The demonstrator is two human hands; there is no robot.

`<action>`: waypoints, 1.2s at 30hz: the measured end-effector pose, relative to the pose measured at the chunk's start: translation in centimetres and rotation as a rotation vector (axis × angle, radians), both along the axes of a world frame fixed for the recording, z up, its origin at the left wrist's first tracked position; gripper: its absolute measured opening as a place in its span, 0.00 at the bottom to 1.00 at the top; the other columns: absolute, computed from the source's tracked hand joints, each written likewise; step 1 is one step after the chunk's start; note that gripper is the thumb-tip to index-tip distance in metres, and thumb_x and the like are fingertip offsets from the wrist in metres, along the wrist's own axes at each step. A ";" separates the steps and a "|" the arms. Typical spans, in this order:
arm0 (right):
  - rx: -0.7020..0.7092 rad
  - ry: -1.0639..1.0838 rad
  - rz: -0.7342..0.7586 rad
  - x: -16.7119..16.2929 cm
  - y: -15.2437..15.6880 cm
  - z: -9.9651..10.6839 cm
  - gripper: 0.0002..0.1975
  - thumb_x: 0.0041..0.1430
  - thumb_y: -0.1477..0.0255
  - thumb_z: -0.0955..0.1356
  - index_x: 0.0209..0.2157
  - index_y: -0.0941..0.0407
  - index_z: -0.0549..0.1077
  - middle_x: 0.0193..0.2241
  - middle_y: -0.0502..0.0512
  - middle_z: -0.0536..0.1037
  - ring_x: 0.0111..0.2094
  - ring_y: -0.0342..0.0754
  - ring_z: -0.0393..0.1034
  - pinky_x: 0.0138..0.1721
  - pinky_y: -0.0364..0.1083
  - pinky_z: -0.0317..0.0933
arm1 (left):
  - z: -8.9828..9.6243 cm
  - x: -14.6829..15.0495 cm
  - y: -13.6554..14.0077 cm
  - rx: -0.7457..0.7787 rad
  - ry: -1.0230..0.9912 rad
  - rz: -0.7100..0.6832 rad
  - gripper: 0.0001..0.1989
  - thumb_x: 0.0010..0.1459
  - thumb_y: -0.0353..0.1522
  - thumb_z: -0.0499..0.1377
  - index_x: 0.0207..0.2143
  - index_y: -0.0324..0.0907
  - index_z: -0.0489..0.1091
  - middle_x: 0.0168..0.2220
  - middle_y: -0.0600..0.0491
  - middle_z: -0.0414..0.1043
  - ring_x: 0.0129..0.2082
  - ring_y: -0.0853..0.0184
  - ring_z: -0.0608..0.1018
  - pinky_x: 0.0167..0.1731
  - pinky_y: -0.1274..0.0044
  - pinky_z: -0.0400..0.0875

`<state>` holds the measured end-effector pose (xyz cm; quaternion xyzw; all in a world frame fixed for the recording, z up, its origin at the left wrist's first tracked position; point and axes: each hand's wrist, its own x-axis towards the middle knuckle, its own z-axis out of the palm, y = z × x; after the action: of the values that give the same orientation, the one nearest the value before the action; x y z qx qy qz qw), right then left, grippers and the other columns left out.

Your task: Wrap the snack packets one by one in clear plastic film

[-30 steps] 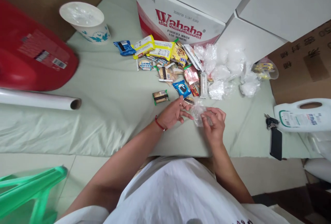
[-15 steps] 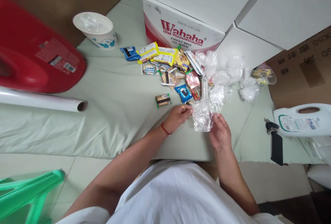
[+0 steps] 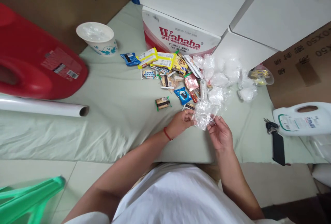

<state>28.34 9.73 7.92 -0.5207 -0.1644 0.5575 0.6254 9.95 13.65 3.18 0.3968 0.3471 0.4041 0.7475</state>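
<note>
Tablecloth (image 3: 121,117); clear plastic (image 3: 202,117) between left grip (image 3: 179,123), right grip (image 3: 221,134)

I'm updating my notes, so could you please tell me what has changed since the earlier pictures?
The left hand, fingers spread a second ago, now pinches the clear plastic bag; the right hand still holds it. The snack packets and paper cup stayed put.

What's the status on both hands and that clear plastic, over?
Left hand, right hand: both pinching clear plastic. Plastic crumpled between them. Snacks, plastic pile just beyond.
</note>
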 end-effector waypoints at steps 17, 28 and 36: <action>0.130 -1.046 0.226 -1.3 0.0 0.3 0.07 0.59 0.64 0.74 0.37 0.50 0.82 0.32 0.50 0.81 0.27 0.46 0.64 0.35 0.46 0.61 | 0.4 -0.2 0.2 0.132 0.160 0.116 0.08 0.47 0.31 0.66 0.28 0.41 0.68 0.25 0.59 0.68 0.25 0.74 0.68 0.29 0.80 0.62; -0.061 -0.444 0.205 1.6 -1.4 0.1 0.16 0.49 0.61 0.80 0.38 0.53 0.81 0.22 0.42 0.69 0.20 0.38 0.51 0.20 0.40 0.45 | 2.0 -0.8 -0.1 -0.162 -0.076 -0.056 0.30 0.55 0.61 0.61 0.32 0.42 0.66 0.24 0.58 0.65 0.17 0.77 0.61 0.16 0.81 0.46; 0.187 -0.795 0.555 3.3 -2.0 0.9 0.05 0.57 0.67 0.75 0.28 0.50 0.83 0.41 0.54 0.83 0.43 0.51 0.75 0.39 0.47 0.66 | 2.1 -1.7 0.8 0.105 0.218 0.166 0.29 0.54 0.56 0.66 0.43 0.41 0.72 0.39 0.50 0.74 0.30 0.71 0.72 0.28 0.78 0.65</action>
<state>31.67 7.72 8.78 -0.5712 -0.5719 0.4442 0.3864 8.21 14.42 5.32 0.4470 0.4364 0.4368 0.6473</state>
